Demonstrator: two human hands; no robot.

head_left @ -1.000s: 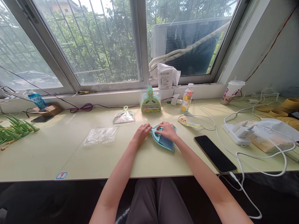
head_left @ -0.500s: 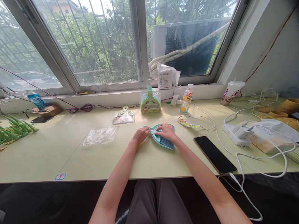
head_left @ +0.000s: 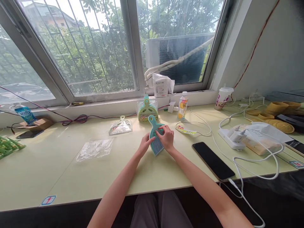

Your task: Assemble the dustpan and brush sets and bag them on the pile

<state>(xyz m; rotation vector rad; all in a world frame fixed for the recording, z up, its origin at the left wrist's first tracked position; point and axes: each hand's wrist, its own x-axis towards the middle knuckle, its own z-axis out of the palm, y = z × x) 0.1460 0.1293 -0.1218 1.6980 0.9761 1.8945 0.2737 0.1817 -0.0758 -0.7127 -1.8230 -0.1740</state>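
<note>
Between my hands stands a small teal dustpan and brush set [head_left: 153,123], its looped handle pointing up and away and its bristles [head_left: 157,146] facing down toward the table. My left hand [head_left: 144,144] grips its left edge, thumb across the front. On the other side my right hand [head_left: 167,136] holds the right edge, with fingers bent over the front. Behind it are several green dustpan sets [head_left: 147,114] in clear wrap, standing upright against the sill. A pale wrapped dustpan set [head_left: 120,126] lies to their left.
An empty clear plastic bag [head_left: 95,149] lies left of my hands. To the right are a black phone [head_left: 213,161] on a white cable, a colourful card [head_left: 185,129], a juice bottle [head_left: 182,106], a power strip [head_left: 231,139] and a cup [head_left: 223,98]. The table's front edge is close.
The teal dustpan set has turned from lying sideways to upright, handle now pointing away from me. My left hand moved from the handle to its left edge. The view has shifted slightly.
</note>
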